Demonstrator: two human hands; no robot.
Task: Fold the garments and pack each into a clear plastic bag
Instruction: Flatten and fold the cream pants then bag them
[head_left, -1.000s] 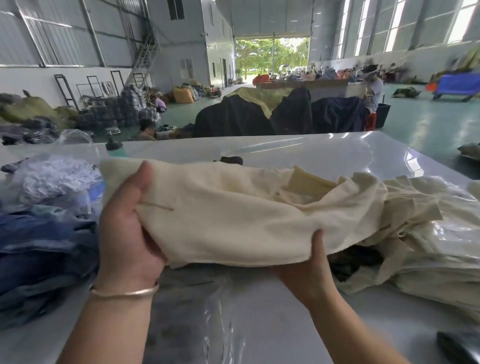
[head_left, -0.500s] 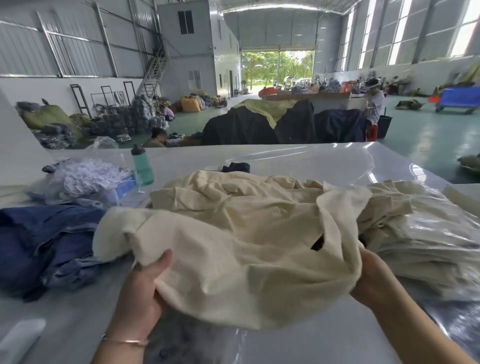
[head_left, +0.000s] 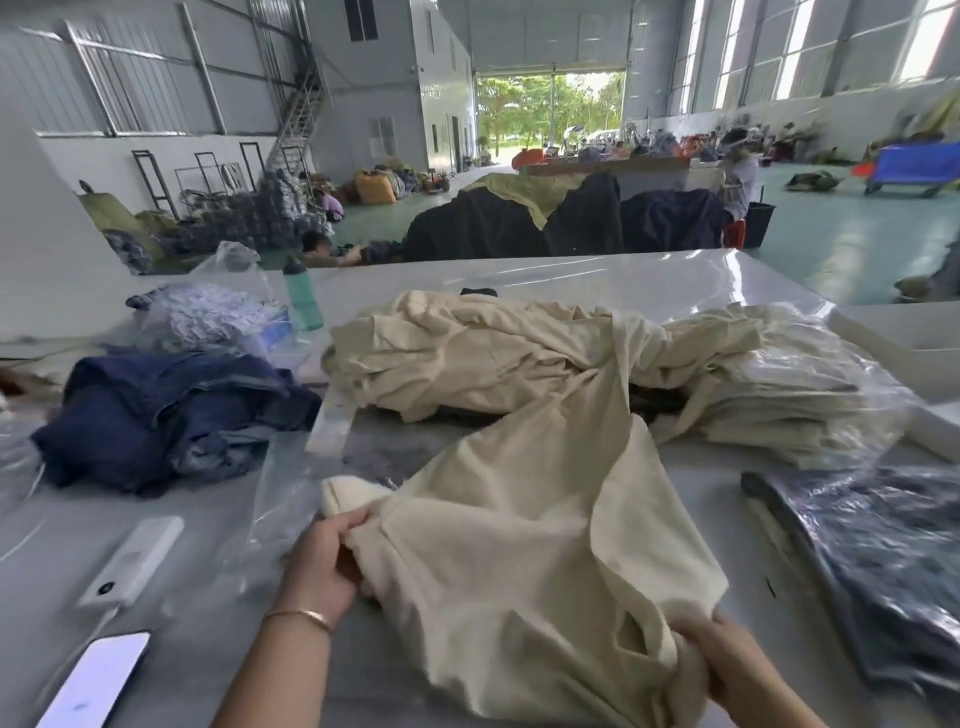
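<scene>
Both hands, left and right, pinch the garment at the table's near edge; unfolded. Next: spread flat, fold.

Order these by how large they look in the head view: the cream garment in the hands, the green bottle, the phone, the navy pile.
1. cream garment, nearest the camera, which inflates it
2. navy pile
3. phone and green bottle look alike; the phone is nearer and cut off, so I do not rank them.
</scene>
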